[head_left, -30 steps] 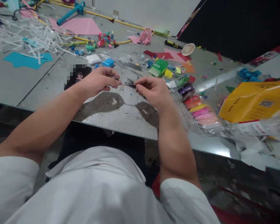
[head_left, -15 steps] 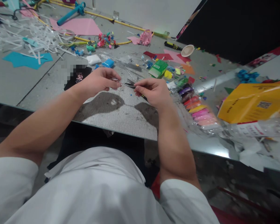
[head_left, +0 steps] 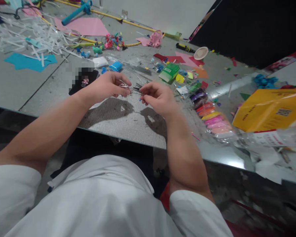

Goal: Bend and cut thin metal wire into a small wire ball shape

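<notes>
My left hand (head_left: 113,86) is over the grey table (head_left: 111,121), its thumb and fingers pinched on a thin silvery wire loop (head_left: 124,86). Just to its right, my right hand (head_left: 155,95) has its fingertips close together, near the dark tips of a tool (head_left: 137,87). Whether the tool is in its fingers or lies behind them is hard to tell. A tiny blue bit shows at the right fingertips. A black phone-like object (head_left: 82,80) lies behind my left wrist. The hands are apart, and both cast shadows on the table.
Behind the hands lie a blue clay pack (head_left: 115,66), a white pack (head_left: 100,62) and a green box (head_left: 169,72). At right are coloured clay packs (head_left: 215,120) and a yellow bag (head_left: 271,110). White paper strips (head_left: 39,39) spread at the left back.
My right hand has opened its grip slightly, and the yellow-black handle seen below its fingers before no longer shows. The view has shifted slightly.
</notes>
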{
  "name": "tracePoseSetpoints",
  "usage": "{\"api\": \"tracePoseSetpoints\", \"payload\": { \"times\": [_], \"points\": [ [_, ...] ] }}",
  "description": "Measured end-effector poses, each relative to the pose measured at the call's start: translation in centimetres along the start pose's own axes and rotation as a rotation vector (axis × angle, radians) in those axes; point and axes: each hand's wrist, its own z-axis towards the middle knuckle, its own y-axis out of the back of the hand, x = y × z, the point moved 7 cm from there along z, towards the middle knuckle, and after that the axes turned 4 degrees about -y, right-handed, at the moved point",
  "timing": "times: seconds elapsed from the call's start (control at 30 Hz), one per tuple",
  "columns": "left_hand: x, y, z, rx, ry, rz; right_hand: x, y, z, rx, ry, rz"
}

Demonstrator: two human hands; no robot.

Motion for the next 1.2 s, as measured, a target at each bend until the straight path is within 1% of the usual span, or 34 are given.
{"api": "tracePoseSetpoints", "payload": {
  "times": [0.13,0.2,0.3,0.43,0.6,0.8,1.0,1.1,1.2],
  "points": [
    [0.3,-0.4,0.1,0.072,0.006,-0.021,0.0,-0.5,0.1,0.038,-0.005,-0.086],
    [0.1,-0.6,0.1,0.095,-0.001,-0.017,0.2,-0.9,0.1,0.082,0.007,-0.122],
    [-0.4,-0.5,0.0,0.067,-0.013,-0.008,0.6,-1.2,-0.1,0.143,0.031,-0.147],
    [-0.9,-0.3,-0.2,0.027,-0.016,0.021,0.7,-1.0,-0.2,0.138,0.036,-0.176],
    [-0.7,-0.3,-0.1,0.061,-0.038,0.039,0.3,-1.4,0.0,0.157,0.034,-0.178],
    [0.2,0.0,0.9,0.076,-0.085,0.042,0.3,-1.4,0.0,0.141,0.078,-0.18],
    [0.3,-0.2,1.0,0.121,-0.166,0.003,0.7,-1.4,-0.3,0.164,0.074,-0.099],
    [0.2,-0.3,0.9,0.126,-0.167,-0.039,0.8,-1.6,-0.4,0.152,0.045,-0.01],
    [0.2,-0.7,0.8,0.18,-0.145,-0.115,0.8,-1.9,-0.5,0.149,0.024,0.092]
  ]
}}
